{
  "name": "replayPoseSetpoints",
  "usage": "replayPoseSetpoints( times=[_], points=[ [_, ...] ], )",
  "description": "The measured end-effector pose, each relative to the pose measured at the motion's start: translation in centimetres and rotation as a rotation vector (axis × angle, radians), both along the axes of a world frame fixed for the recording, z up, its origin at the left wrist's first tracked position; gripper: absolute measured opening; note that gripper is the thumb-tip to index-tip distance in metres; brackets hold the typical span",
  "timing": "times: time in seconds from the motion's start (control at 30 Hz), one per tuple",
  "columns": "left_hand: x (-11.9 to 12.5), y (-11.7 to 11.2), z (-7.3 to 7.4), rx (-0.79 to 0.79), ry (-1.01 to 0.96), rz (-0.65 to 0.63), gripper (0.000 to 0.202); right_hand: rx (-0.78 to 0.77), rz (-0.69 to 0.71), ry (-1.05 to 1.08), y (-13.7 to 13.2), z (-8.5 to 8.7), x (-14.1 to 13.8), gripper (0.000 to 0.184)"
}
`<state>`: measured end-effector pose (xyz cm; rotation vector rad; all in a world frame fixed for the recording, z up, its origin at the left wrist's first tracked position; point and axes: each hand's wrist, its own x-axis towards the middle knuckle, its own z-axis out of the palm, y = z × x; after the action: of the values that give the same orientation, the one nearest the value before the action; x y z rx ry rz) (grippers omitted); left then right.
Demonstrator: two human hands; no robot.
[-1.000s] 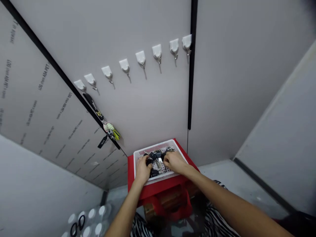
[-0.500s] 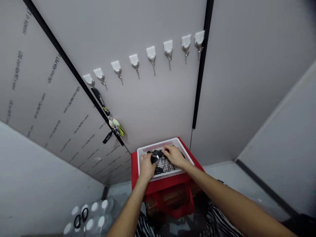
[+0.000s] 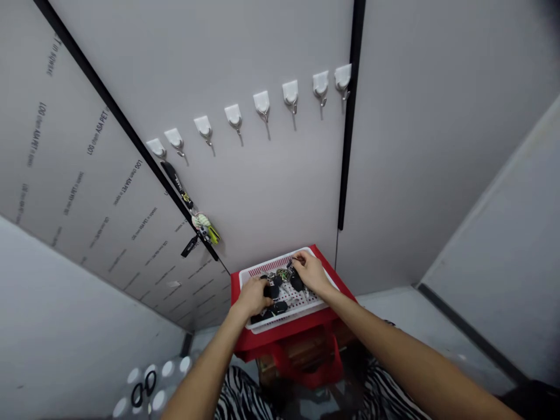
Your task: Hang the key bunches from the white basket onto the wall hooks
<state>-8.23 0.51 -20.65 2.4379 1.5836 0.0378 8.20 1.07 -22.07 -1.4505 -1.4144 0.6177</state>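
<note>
- Basket [image 3: 272, 266]: white, slatted sides, sits on top of a red bag [image 3: 289, 331], far edge near the wall panel [image 3: 271, 192]. Red shows past the basket at left, right and near side.
- Key fobs [image 3: 279, 307]: black, loose in the basket with metal keys, bunched left and middle. Dotted basket floor shows between them and the near-right rim.
- Left hand [image 3: 254, 296]: over the left rim, thumb and fingers curved around black fobs, thumb apart from the fingers. Can't tell if it actually grips one.
- Right hand [image 3: 308, 271]: far-right part of the basket, fingertips drawn together at a small dark piece by the far rim. Looks like a pinch; grip not readable. Dark fob [image 3: 297, 283] just below the fingers.
- Gap between hands: narrow, fobs fill most of it.
- Above: plain wall up to the row of eight hooks [image 3: 262, 104]; good vertical room.
- Keychain [image 3: 202, 221] hangs from the leftmost hook, along the left black strip [image 3: 105, 93], well apart from both hands.
- Right side: wide floor [image 3: 385, 300] past the bag edge.
- Bottles [image 3: 168, 368]: low left, outside the left forearm.
</note>
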Motion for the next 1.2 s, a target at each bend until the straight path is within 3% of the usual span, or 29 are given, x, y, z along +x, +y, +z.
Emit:
replayPoseSetpoints(
  times=[0.1, 0.2, 0.3, 0.43, 0.53, 0.67, 0.83, 0.93, 1.03, 1.13, 1.2],
  points=[
    [-0.5, 0.2, 0.0, 0.017, -0.035, 0.016, 0.030, 0.075, -0.001, -0.130, -0.3, 0.5, -0.1, 0.015],
    [-0.8, 0.4, -0.3, 0.003, -0.225, 0.067, 0.018, 0.141, 0.036, -0.240, -0.8, 0.9, -0.4, 0.015],
    [-0.7, 0.6, -0.2, -0.153, -0.670, 0.185, 0.014, 0.089, 0.222, -0.221, -1.2, 0.8, -0.9, 0.021],
    [0.1, 0.3, 0.9, -0.405, -1.313, 0.373, 0.025, 0.047, 0.428, -0.193, -1.2, 0.2, -1.2, 0.040],
    [1.0, 0.0, 1.4, -0.538, -1.590, 0.385, 0.028, 0.059, 0.550, -0.244, -1.0, 0.0, -1.3, 0.040],
    [2.6, 0.1, 1.6, -0.562, -1.887, 0.445, 0.017, 0.067, 0.641, -0.351, -1.0, 0.0, -1.7, 0.033],
    [4.0, 0.4, 3.0, -0.568, -2.051, 0.463, 0.008, -0.057, 0.654, -0.108, -1.2, -0.1, -3.3, 0.021],
    [3.0, 0.4, 4.3, -0.506, -2.095, 0.438, 0.007, -0.088, 0.555, 0.043, -1.3, 0.2, -3.5, 0.020],
    [0.9, 0.3, 5.1, -0.400, -2.134, 0.535, 0.005, -0.187, 0.547, 0.113, -1.5, 1.1, -2.5, 0.021],
    [-0.8, 0.3, 4.6, -0.372, -2.108, 0.662, 0.006, -0.257, 0.606, 0.091, -1.8, 2.7, -1.1, 0.027],
    [-1.3, 0.2, 3.7, -0.367, -2.029, 0.703, 0.007, -0.204, 0.612, -0.030, -1.9, 4.0, -0.5, 0.028]
  ],
)
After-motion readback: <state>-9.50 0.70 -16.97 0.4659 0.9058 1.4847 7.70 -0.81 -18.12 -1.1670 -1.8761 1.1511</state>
